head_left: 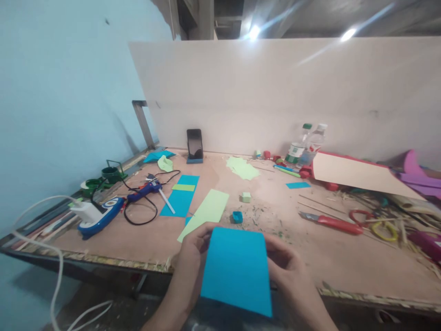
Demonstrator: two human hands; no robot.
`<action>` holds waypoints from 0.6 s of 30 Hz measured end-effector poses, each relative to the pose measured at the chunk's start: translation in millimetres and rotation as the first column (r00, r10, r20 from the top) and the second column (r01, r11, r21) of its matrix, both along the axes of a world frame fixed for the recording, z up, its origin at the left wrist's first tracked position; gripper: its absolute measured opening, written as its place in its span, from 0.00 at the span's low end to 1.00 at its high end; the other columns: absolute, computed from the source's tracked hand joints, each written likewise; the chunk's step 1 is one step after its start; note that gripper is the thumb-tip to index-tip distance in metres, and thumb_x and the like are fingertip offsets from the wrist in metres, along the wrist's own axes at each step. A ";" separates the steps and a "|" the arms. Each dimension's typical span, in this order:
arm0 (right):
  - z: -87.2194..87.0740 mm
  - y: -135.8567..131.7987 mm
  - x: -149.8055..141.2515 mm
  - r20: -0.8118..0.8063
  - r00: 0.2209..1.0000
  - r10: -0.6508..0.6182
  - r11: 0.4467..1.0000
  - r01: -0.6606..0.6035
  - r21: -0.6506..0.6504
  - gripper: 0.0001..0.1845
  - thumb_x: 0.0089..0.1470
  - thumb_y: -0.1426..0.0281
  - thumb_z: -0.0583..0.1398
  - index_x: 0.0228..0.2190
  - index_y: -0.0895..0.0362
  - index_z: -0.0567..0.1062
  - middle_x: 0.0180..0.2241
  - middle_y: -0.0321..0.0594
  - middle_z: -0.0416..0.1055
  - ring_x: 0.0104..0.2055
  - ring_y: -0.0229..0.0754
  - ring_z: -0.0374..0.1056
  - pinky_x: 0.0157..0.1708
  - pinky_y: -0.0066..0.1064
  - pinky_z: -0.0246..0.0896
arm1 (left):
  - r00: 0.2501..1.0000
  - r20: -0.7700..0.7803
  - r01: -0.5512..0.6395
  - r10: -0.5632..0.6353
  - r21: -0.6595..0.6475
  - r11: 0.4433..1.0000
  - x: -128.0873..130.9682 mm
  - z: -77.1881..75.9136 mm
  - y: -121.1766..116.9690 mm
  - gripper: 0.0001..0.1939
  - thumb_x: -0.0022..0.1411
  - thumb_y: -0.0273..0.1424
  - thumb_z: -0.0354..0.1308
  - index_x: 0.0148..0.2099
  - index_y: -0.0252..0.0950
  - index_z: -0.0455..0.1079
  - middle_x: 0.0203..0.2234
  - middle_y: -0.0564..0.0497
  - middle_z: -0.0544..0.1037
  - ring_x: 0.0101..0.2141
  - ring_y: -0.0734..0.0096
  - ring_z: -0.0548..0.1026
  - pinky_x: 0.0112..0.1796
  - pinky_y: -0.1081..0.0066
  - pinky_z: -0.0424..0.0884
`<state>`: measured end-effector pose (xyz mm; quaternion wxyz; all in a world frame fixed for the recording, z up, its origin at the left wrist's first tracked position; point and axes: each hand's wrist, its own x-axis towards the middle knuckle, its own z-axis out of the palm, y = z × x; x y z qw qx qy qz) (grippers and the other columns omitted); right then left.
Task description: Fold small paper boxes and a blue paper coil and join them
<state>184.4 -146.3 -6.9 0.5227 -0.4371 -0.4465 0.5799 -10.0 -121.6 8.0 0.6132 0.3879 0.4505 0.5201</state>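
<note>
A blue sheet of paper [237, 271] is held up between my two hands at the table's front edge, its far end curving over. My left hand [193, 253] is closed on its left side, with the fingertips partly behind the paper. On the opposite side my right hand [285, 264] grips the right edge, fingers also partly hidden. Just beyond the sheet sit a small blue folded paper box [237, 217] and a small pale green paper cube [245, 197]. A pale green paper strip [210, 209] lies beyond my left hand.
At left are a blue glue gun [144, 191], a blue power strip [99, 220] and loose cables. Blue paper [184, 202] lies near the glue gun. A phone [195, 145] stands at the back. At right lie a red utility knife [339, 224], scissors [384, 231] and sticks; bottles [295, 149] stand behind.
</note>
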 end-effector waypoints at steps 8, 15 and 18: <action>14.9 -2.7 -1.4 0.202 0.960 -0.194 0.980 0.178 0.092 0.22 0.41 0.47 0.75 0.27 0.53 0.87 0.30 0.48 0.85 0.31 0.53 0.80 0.27 0.35 0.76 | 0.985 -0.143 0.117 -0.101 0.111 0.987 -2.9 -4.1 -5.3 0.17 0.60 0.47 0.65 0.38 0.37 0.81 0.31 0.47 0.82 0.29 0.64 0.75 0.29 0.71 0.69; 11.2 -8.0 -1.5 0.439 0.874 -0.208 0.934 0.044 0.355 0.13 0.60 0.59 0.65 0.33 0.51 0.89 0.34 0.45 0.86 0.34 0.50 0.81 0.35 0.34 0.76 | 0.935 -0.264 0.279 -0.236 0.137 0.950 -27.0 -1.0 -2.6 0.27 0.71 0.53 0.51 0.47 0.40 0.82 0.46 0.43 0.83 0.48 0.50 0.78 0.44 0.63 0.74; 4.9 -7.2 2.4 0.472 0.856 -0.210 0.919 0.008 0.395 0.15 0.64 0.59 0.63 0.35 0.50 0.89 0.34 0.44 0.86 0.34 0.49 0.81 0.34 0.34 0.75 | 0.894 -0.261 0.397 -0.365 0.081 0.914 -30.7 1.6 -1.8 0.22 0.66 0.51 0.60 0.50 0.39 0.80 0.45 0.44 0.83 0.43 0.53 0.79 0.40 0.66 0.73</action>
